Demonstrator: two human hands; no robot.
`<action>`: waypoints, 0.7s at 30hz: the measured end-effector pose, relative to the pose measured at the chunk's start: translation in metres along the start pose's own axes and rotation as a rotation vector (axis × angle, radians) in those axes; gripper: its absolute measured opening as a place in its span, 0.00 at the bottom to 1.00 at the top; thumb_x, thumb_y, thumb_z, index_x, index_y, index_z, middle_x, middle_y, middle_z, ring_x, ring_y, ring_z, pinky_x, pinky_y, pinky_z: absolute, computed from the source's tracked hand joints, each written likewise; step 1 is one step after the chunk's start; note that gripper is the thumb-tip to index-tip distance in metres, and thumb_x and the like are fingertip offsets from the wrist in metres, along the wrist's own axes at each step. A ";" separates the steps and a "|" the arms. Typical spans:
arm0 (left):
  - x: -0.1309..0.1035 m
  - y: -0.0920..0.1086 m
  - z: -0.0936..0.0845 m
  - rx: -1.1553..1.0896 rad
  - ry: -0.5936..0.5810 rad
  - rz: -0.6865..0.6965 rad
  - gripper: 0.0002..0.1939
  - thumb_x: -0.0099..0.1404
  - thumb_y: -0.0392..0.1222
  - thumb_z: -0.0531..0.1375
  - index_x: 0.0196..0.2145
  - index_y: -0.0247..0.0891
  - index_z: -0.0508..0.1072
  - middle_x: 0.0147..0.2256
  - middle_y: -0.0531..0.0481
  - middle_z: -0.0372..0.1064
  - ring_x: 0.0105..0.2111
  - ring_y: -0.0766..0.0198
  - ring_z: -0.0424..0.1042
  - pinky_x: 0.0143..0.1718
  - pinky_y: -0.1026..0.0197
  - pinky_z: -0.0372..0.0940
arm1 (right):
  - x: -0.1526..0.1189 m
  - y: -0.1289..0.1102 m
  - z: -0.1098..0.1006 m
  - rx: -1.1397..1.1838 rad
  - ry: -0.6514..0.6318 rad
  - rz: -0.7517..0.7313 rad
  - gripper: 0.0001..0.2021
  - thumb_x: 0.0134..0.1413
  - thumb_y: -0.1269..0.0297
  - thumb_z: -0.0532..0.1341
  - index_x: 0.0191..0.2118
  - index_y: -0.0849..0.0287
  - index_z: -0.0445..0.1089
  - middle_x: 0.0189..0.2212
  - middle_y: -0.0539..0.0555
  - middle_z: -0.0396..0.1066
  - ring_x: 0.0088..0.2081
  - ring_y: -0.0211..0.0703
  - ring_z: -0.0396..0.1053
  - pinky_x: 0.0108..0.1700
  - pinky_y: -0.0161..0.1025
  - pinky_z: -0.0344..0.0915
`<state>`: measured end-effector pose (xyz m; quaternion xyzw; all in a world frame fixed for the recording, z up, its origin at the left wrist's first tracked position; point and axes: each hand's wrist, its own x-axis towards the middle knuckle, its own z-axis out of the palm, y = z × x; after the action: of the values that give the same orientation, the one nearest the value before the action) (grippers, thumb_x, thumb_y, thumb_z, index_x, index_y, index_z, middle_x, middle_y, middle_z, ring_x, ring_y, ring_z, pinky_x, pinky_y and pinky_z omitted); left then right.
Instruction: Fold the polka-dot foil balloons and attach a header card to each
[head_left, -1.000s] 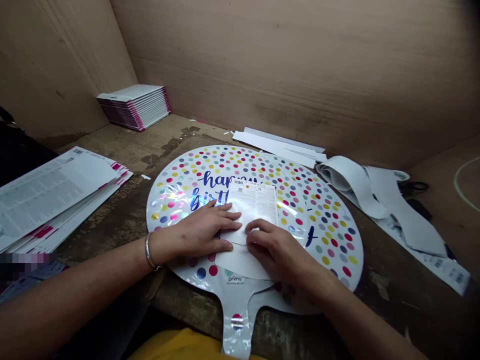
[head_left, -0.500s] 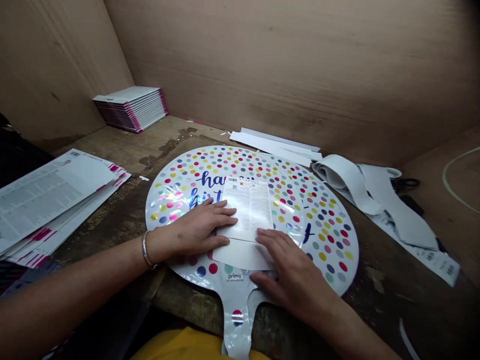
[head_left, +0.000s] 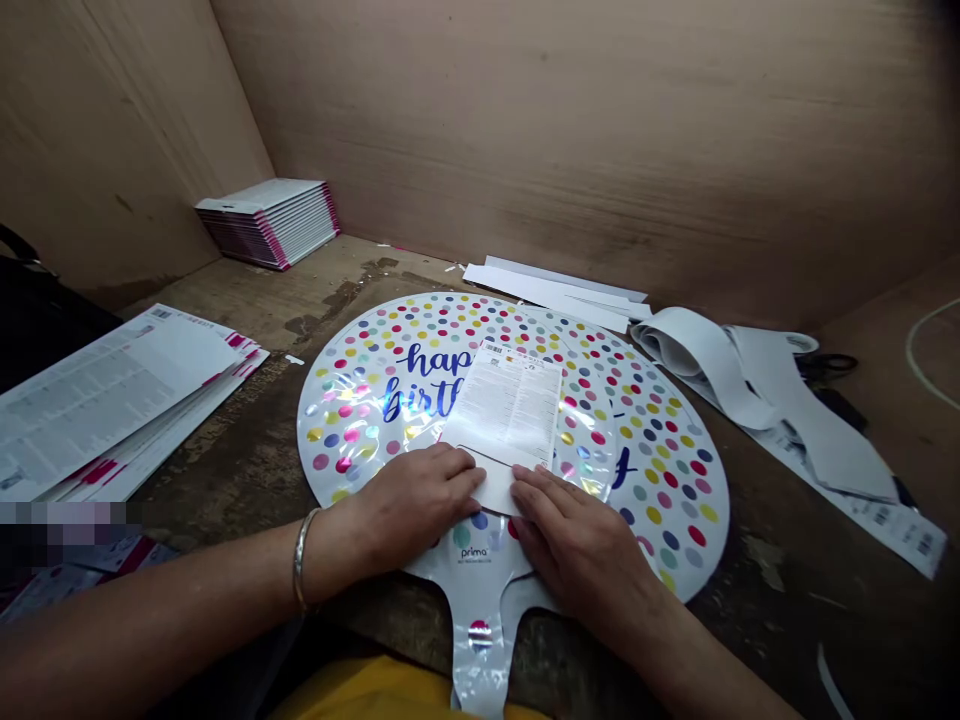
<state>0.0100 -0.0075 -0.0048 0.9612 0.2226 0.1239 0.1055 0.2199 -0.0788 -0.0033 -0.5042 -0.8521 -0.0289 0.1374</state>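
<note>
A flat printed white card envelope (head_left: 508,400) with a plain flap (head_left: 499,487) at its near end rests on foil balloons. The top foil balloon (head_left: 352,350) is white with coloured dots and blue "happy birthday" lettering; a second one (head_left: 675,500) shows from under it on the right. My left hand (head_left: 416,500) has its fingers curled, closed on the flap's left side. My right hand (head_left: 574,535) presses its fingers together on the flap's right side. The flap looks slightly bent up between them. Both thumbs are largely hidden.
Printed card sleeves (head_left: 135,390) lie in a pile at left. A neat stack of folded sleeves (head_left: 270,225) stands in the back left corner. White paper strips (head_left: 555,290) lie along the back panel. A loose label roll (head_left: 697,365) and dark scissors (head_left: 832,365) are at right.
My left hand has gone from lying flat on the envelope to curling at its flap. The envelope has turned slightly and the flap now bends up between both hands.
</note>
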 end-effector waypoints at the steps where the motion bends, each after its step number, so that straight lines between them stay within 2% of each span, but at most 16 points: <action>1: 0.002 0.000 0.000 0.020 0.008 0.014 0.10 0.69 0.39 0.51 0.40 0.33 0.70 0.39 0.43 0.68 0.40 0.57 0.67 0.41 0.57 0.64 | 0.002 -0.001 -0.001 0.010 -0.003 0.016 0.15 0.55 0.70 0.55 0.48 0.64 0.68 0.51 0.61 0.70 0.51 0.52 0.68 0.51 0.48 0.68; 5: 0.009 -0.005 0.002 0.127 0.014 0.117 0.09 0.68 0.37 0.51 0.36 0.33 0.69 0.36 0.44 0.69 0.36 0.58 0.67 0.39 0.56 0.64 | 0.008 -0.004 -0.002 0.031 0.005 0.063 0.15 0.52 0.71 0.56 0.46 0.63 0.70 0.50 0.61 0.70 0.49 0.52 0.69 0.50 0.48 0.68; 8: 0.014 -0.006 0.005 0.185 0.005 0.158 0.09 0.68 0.35 0.50 0.32 0.34 0.68 0.31 0.46 0.67 0.31 0.59 0.65 0.34 0.56 0.62 | 0.009 -0.004 0.002 0.028 0.033 0.128 0.12 0.53 0.71 0.56 0.44 0.62 0.70 0.47 0.61 0.72 0.46 0.52 0.70 0.47 0.48 0.69; 10: 0.016 -0.007 0.006 0.170 0.025 0.140 0.12 0.69 0.38 0.49 0.31 0.35 0.68 0.29 0.47 0.66 0.31 0.59 0.64 0.34 0.56 0.61 | 0.008 -0.001 0.005 0.024 0.051 0.151 0.12 0.54 0.74 0.55 0.43 0.61 0.71 0.46 0.60 0.72 0.46 0.51 0.70 0.47 0.48 0.69; 13: 0.015 -0.007 0.003 0.066 0.054 0.064 0.14 0.69 0.47 0.51 0.33 0.35 0.69 0.31 0.46 0.67 0.34 0.58 0.65 0.37 0.57 0.62 | 0.007 0.004 0.008 0.081 0.064 0.166 0.13 0.54 0.77 0.54 0.41 0.59 0.71 0.45 0.59 0.72 0.46 0.49 0.70 0.47 0.45 0.69; 15: 0.014 -0.008 0.002 0.006 0.052 0.026 0.12 0.69 0.45 0.52 0.36 0.35 0.70 0.34 0.45 0.68 0.37 0.58 0.66 0.38 0.58 0.63 | 0.007 0.007 0.008 0.144 0.071 0.202 0.12 0.54 0.77 0.54 0.40 0.58 0.71 0.45 0.57 0.72 0.45 0.47 0.70 0.45 0.43 0.70; 18: 0.014 -0.010 0.005 -0.006 0.057 0.014 0.07 0.67 0.35 0.53 0.37 0.35 0.71 0.34 0.45 0.69 0.38 0.59 0.66 0.38 0.58 0.63 | 0.009 0.009 0.006 0.210 0.072 0.258 0.10 0.53 0.75 0.57 0.40 0.57 0.70 0.44 0.56 0.71 0.44 0.47 0.69 0.45 0.43 0.69; 21: 0.016 -0.010 0.009 -0.032 0.099 -0.053 0.07 0.66 0.34 0.54 0.34 0.35 0.72 0.32 0.47 0.69 0.35 0.59 0.67 0.37 0.58 0.63 | 0.016 0.009 0.004 0.263 0.079 0.291 0.06 0.55 0.72 0.57 0.36 0.57 0.70 0.39 0.56 0.70 0.41 0.46 0.67 0.43 0.44 0.67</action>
<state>0.0228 0.0073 -0.0130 0.9458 0.2510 0.1722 0.1129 0.2201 -0.0598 -0.0036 -0.5982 -0.7606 0.0829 0.2383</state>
